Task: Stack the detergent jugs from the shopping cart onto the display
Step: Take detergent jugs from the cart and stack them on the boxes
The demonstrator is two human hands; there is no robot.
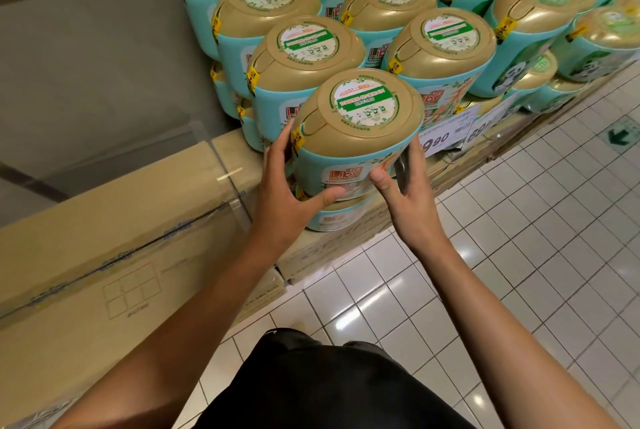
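Head cam: left hand [291, 183] at 9 o'clock, right hand [410, 186] at 3, both half-curled, gripping the front jug [360, 127]; letting go off-centre could be tipping it floorward.

Teal gold-lidded detergent jug [356, 131], upright, seemingly atop lower jug [337, 217]

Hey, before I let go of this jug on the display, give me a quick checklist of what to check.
1. Grip: left hand and right hand hold the front jug by its sides: ok.
2. Support: a lower jug sits directly beneath: ok.
3. Fully seated on it: cannot tell.
4. Logo faces outward like the neighbouring jug: ok.
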